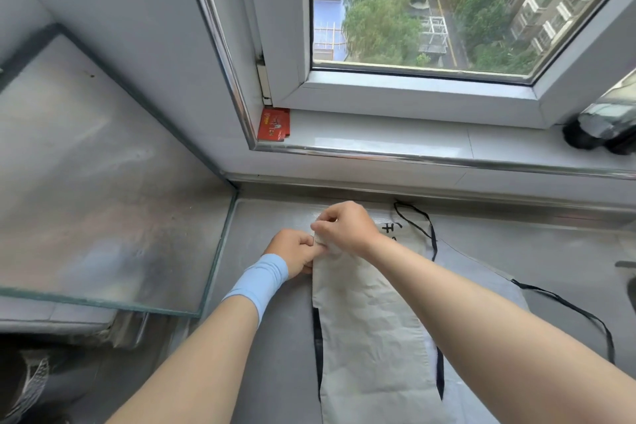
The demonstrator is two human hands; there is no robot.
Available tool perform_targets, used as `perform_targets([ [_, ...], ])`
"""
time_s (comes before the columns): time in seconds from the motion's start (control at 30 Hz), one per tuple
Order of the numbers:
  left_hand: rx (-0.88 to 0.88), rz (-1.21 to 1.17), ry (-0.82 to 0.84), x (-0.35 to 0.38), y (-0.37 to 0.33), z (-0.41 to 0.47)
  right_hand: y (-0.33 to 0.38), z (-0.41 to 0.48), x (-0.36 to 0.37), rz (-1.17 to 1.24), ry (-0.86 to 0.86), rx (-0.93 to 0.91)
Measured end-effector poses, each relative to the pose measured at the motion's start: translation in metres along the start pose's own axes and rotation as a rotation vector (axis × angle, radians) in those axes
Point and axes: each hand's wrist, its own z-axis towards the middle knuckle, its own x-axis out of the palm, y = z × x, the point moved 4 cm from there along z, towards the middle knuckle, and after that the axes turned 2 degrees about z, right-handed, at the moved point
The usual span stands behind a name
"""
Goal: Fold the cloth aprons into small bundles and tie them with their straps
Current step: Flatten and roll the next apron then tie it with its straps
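- Head view, looking down: a cream apron lies on the grey surface, folded lengthwise into a long narrow strip that runs from the bottom edge of the frame up toward the window sill.
- Left hand, with a light blue wristband on its wrist, has its grip closed on the far end of the apron, thumb and fingers pinching the cloth's left edge.
- Right hand sits just beyond and touching the left one, fingers curled, its grip pinching the same far end from above.
- The cloth between the two hands looks bunched or turned over, though the fingers hide too much to be sure.
- Black lettering shows on the apron just right of the right wrist.
- One black strap loops near the back of the surface; another black strap trails off to the right under the right forearm.
- A glass panel stands to the left.
- A red packet lies in the sill's left corner, and a dark object sits at its right end.
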Motion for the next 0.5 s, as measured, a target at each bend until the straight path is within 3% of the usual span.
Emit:
perform_targets([
  [0.17, -0.039, -0.089, -0.048, -0.009, -0.005, 0.0, 0.004, -0.005, -0.003, 0.108, -0.206, -0.048],
  [0.27, -0.138, 0.27, -0.163, -0.019, -0.009, 0.003, -0.001, -0.014, -0.002, 0.114, -0.222, -0.146],
  [0.33, -0.186, 0.462, -0.259, -0.02, -0.012, 0.001, -0.017, -0.023, -0.004, -0.028, -0.227, -0.188],
  [0.4, -0.185, 0.493, -0.415, -0.018, -0.014, 0.0, -0.038, -0.034, -0.01, -0.212, -0.26, -0.219],
  [0.5, -0.002, 0.503, -0.629, -0.004, -0.023, -0.002, -0.071, -0.053, -0.028, -0.402, -0.347, -0.16],
])
